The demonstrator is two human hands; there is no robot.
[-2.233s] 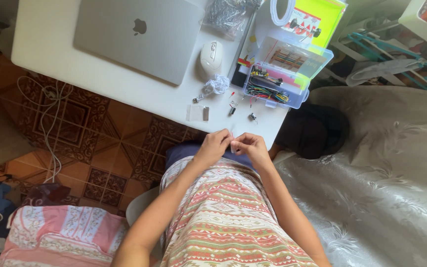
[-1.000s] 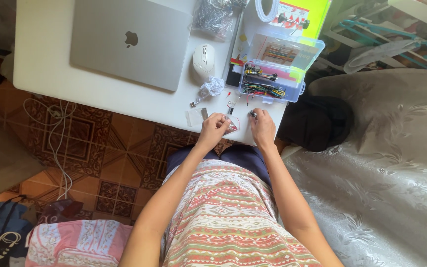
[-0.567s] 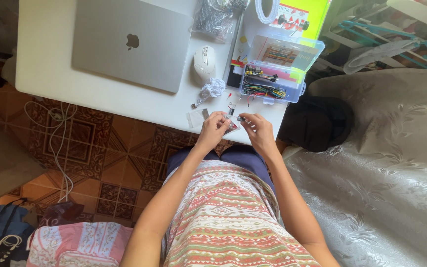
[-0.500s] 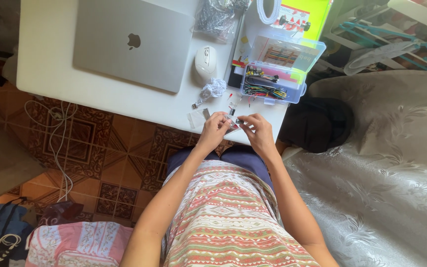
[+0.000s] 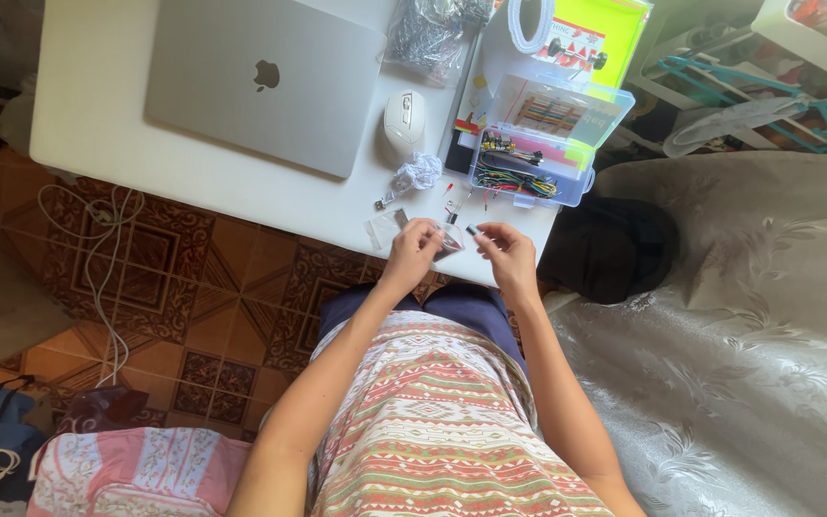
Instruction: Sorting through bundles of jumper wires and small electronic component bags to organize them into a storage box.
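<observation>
Small clear plastic bag sits pinched in my left hand over the white table's near edge; my right hand has drawn slightly apart from it since a moment ago, fingertips closed on a tiny dark component

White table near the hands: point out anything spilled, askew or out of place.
Small loose parts lie scattered on the white table outside the open clear plastic organiser box, beside a crumpled white paper scrap. The left hand pinches a small clear bag; the right hand holds a tiny part. Nothing looks damaged.
</observation>
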